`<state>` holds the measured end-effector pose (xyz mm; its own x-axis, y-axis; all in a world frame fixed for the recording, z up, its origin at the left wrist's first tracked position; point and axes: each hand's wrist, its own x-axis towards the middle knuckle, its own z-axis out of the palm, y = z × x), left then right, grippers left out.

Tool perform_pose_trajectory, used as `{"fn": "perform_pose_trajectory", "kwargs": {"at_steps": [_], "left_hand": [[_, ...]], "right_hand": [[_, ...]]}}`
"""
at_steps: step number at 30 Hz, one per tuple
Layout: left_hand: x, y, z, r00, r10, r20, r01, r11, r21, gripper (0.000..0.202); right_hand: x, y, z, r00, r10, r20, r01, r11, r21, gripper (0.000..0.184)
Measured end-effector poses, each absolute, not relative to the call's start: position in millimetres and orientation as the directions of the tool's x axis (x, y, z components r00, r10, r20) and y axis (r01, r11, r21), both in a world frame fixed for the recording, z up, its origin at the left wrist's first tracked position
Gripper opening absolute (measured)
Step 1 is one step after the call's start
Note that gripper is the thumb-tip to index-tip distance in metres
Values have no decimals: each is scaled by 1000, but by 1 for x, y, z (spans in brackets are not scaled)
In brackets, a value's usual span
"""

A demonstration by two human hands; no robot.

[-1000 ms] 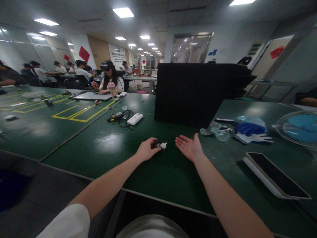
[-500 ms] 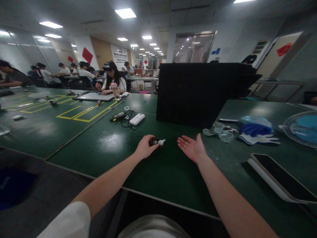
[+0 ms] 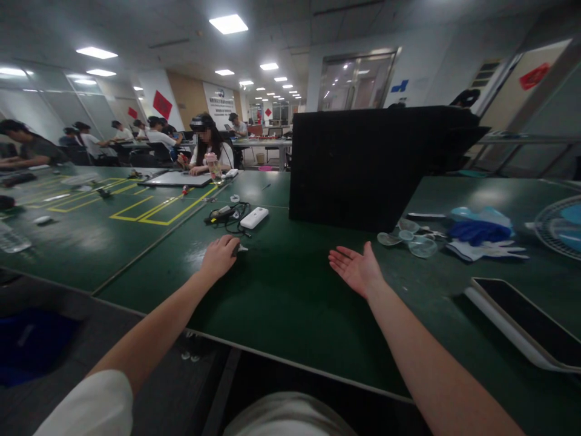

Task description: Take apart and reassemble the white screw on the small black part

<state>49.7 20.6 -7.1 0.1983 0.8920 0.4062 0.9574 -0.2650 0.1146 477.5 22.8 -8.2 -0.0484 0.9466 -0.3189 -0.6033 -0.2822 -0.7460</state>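
Open-plan office workroom: ceiling light panels, metal-framed glass, lettered wall sign, people seated at desks, yellow-marked green worktable

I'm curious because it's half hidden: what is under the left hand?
A small white tip shows past the left hand, over the green table. Whatever else the hand covers, including any rest of that piece, cannot be seen.

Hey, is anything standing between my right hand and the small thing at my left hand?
Nothing visible does: green tabletop lies between the right hand and the small item, which the left hand partly covers.
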Motion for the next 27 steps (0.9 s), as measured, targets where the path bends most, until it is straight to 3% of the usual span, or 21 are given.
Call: {"fn": "perform_pose_trajectory", "kwargs": {"at_steps": [4, 8, 10, 14, 19, 22, 27], "left_hand": [[42, 15, -6, 215, 894, 393, 966, -253, 47, 50], [31, 15, -8, 146, 888, 435, 979, -194, 68, 49], [25, 20, -11, 27, 880, 474, 979, -118, 164, 47], [19, 43, -18, -338, 827, 450, 853, 67, 517, 49], [38, 79, -29, -550, 763, 340, 543, 18, 839, 51], [54, 88, -36, -586, 757, 289, 442, -1, 897, 49], [67, 84, -32, -489, 816, 308, 576, 36, 817, 48]], "right_hand": [[478, 24, -8, -42, 948, -317, -611, -275, -742, 73], [477, 24, -8, -39, 949, -313, -613, -270, -743, 72], [476, 24, -8, -40, 947, -319, -611, -276, -742, 72], [476, 24, -8, -37, 947, -318, -614, -272, -741, 73], [477, 24, -7, -41, 944, -326, -621, -280, -732, 73], [478, 23, -7, -48, 945, -325, -619, -283, -732, 75], [478, 23, -10, -51, 949, -312, -613, -276, -740, 75]]}}
